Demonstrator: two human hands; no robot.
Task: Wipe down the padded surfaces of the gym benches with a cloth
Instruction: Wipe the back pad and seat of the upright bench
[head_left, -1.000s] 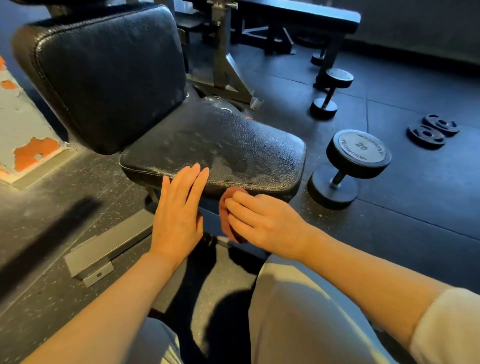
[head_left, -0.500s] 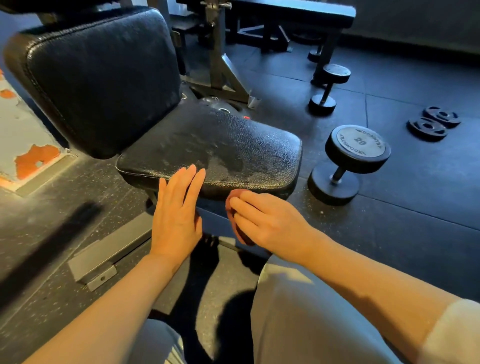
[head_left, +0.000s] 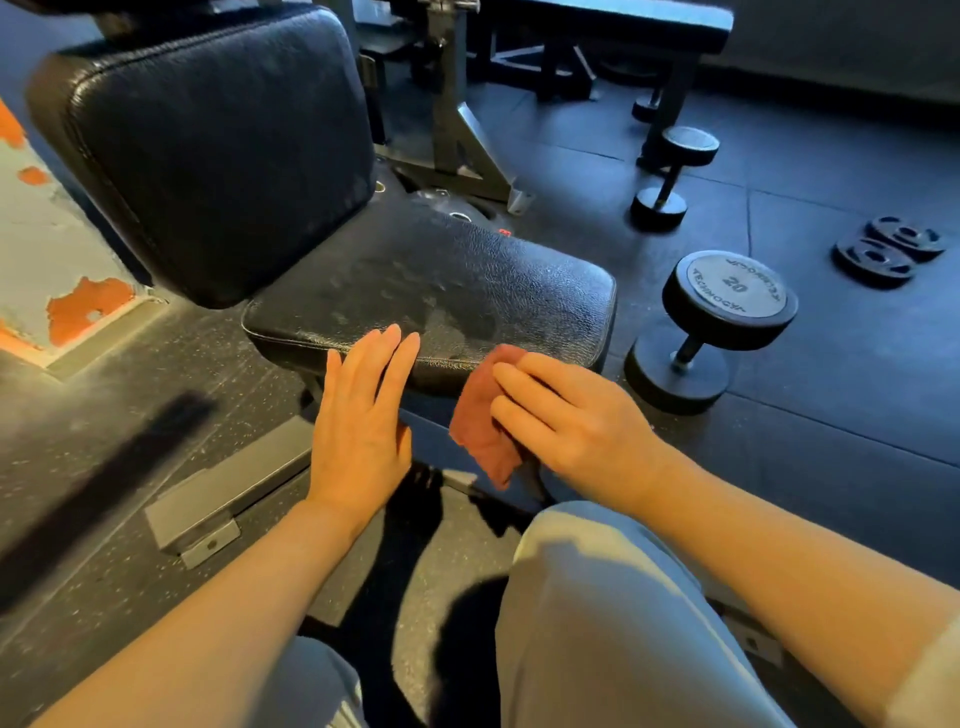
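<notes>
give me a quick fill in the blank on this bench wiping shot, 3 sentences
1. The cloth under the right hand is ____ in colour.
2. The left hand lies flat with straight fingers at the front edge of the bench's ____.
3. The number printed on the end of the nearest dumbbell is ____.

Missing words: red; seat; 20

The seat pad (head_left: 457, 291) and the back pad (head_left: 223, 156) in front of me are black grained leather-like vinyl with a soft shine. My cloth (head_left: 480, 415) is matt reddish fabric. The floor (head_left: 831, 415) is matt speckled rubber, and the dumbbell (head_left: 711, 327) looks like matt black rubber with a metal handle.
</notes>
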